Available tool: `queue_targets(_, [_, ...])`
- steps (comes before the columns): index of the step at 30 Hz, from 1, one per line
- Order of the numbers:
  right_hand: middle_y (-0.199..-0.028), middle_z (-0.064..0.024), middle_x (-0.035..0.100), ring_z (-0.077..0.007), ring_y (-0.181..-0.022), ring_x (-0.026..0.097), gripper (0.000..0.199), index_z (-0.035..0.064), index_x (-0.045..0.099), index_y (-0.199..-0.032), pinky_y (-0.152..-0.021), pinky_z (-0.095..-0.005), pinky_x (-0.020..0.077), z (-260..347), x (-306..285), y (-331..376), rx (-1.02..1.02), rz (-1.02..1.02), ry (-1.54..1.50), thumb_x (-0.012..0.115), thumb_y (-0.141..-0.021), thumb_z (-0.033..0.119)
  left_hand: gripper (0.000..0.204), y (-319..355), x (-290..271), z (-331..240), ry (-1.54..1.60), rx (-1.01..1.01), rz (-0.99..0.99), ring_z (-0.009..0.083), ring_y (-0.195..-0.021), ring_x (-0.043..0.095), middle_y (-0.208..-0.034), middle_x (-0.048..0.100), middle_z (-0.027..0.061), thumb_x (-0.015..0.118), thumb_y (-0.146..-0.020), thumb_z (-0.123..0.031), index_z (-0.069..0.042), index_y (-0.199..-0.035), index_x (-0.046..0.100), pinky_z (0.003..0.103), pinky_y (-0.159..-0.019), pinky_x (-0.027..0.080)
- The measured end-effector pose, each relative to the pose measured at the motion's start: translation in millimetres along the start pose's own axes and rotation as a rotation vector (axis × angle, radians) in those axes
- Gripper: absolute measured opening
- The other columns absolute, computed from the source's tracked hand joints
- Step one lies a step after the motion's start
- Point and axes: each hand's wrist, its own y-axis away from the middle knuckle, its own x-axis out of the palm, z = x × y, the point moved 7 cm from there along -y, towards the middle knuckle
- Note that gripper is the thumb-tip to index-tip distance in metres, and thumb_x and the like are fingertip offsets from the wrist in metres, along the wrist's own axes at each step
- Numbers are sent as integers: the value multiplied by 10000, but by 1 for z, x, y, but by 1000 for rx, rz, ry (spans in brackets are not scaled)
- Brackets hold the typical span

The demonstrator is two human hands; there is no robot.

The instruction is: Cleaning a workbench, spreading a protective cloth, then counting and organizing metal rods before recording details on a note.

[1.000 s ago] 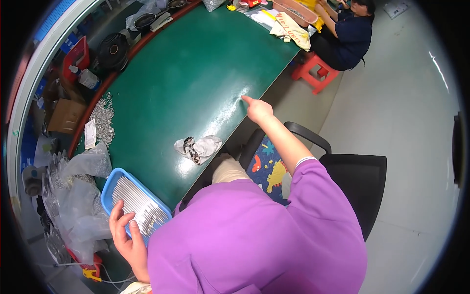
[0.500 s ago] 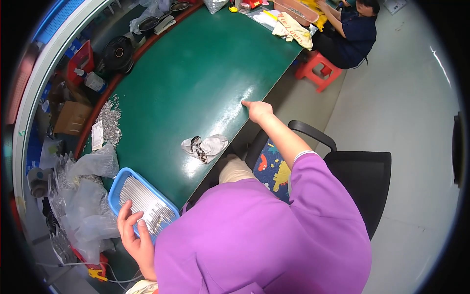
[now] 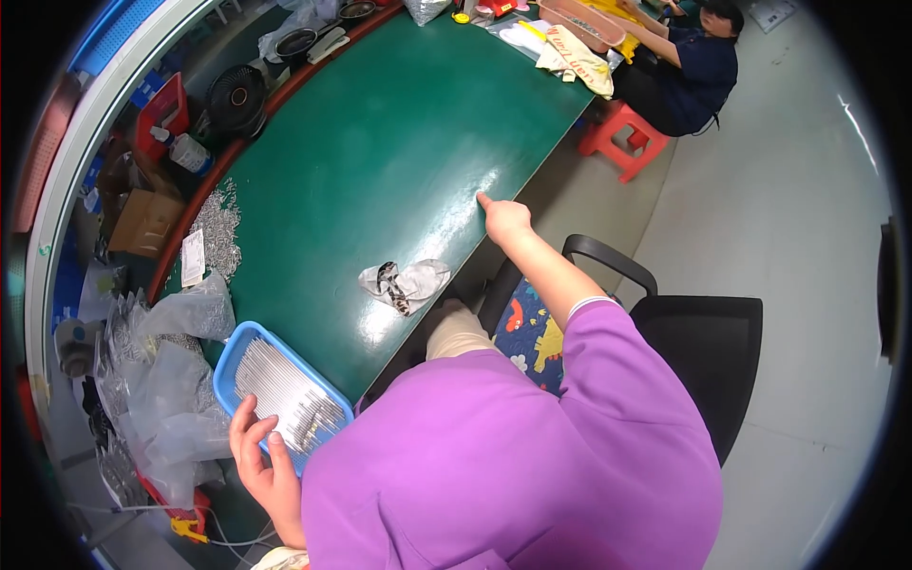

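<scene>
My left hand (image 3: 263,463) hovers beside a light blue plastic basket (image 3: 249,328), its fingers apart and loosely bent, holding nothing. Slim silvery rods (image 3: 285,385) fill the basket in neat rows. Farther right, my right hand (image 3: 505,220) reaches out to the green table's edge (image 3: 446,228). Its index finger is stretched out onto or just over the tabletop, while the other fingers look curled in. Nothing shows in it. Between the two hands lies a crumpled whitish cloth item (image 3: 418,281) with a dark spotted band.
Loose small metal pieces (image 3: 223,233) and a white card (image 3: 193,258) lie at the table's left side, near clear plastic bags (image 3: 185,399). A black office chair (image 3: 698,347) stands at my right. Far right, a person (image 3: 698,81) sits by a red stool (image 3: 627,138).
The whole view has shifted slightly. Both hands keep nearly the same pose and place against the table and basket.
</scene>
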Motion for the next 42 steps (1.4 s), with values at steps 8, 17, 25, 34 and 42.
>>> queue_targets(8, [-1096,-80,634,-255,-999,615,568,315,450,-1318,-809,-345,497,-14,-12,2,-29,5,-70,431,-808,65,107,5,-12,-1,-19,50,-7,303,-1195,456,-1245,508,183,517,-843,-35,-10,-926,580,397,-1010,341])
queue_targets(17, [-1081,-80,640,-251,-992,616,516,321,482,-1293,-805,-355,497,-9,-12,1,-65,-50,-65,391,-844,83,98,10,-16,7,1,37,-30,299,-1189,459,-1249,505,184,518,-844,-35,-7,-915,581,389,-1007,341])
queue_targets(25, [-1076,-81,643,-246,-991,619,428,256,527,-1250,-796,-355,502,-1,-14,-10,-86,-23,55,433,-855,118,104,12,-19,11,15,-4,-37,300,-1199,455,-1250,502,185,508,-848,-23,-7,-921,581,391,-1019,335])
queue_targets(34, [-957,-139,525,-310,-892,568,397,115,536,-1154,-736,-415,501,110,-18,104,-644,-372,-401,611,-778,218,104,15,-26,19,39,-26,-71,299,-1201,457,-1248,504,182,506,-844,-6,-6,-921,576,393,-1018,340])
queue_targets(42, [-892,-94,478,-270,-852,568,452,209,531,-1227,-688,-385,499,165,36,114,-833,-242,-434,601,-784,147,117,2,-11,13,-7,4,-25,302,-1199,457,-1249,503,184,505,-834,-9,-4,-925,578,390,-1006,347])
